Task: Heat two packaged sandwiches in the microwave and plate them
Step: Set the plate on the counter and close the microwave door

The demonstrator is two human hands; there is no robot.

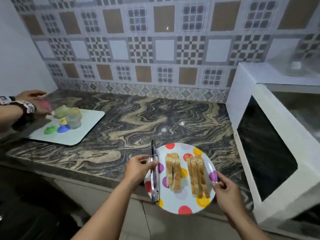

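A white plate [190,204] with coloured dots juts over the counter's front edge. Two sandwiches stand on it side by side, one on the left [173,171] and one on the right [197,174]. Metal tongs [154,172] lie along the plate's left rim. My left hand [139,168] grips the left rim together with the tongs. My right hand [225,191] pinches the right rim. The white microwave [270,153] stands at the right with its door closed.
At the far left a white tray [86,125] carries crumpled clear wrappers [71,116] and small coloured blobs. Another person's hand [32,104], wearing wristbands, reaches onto that tray. The marbled counter [131,116] runs back to a tiled wall.
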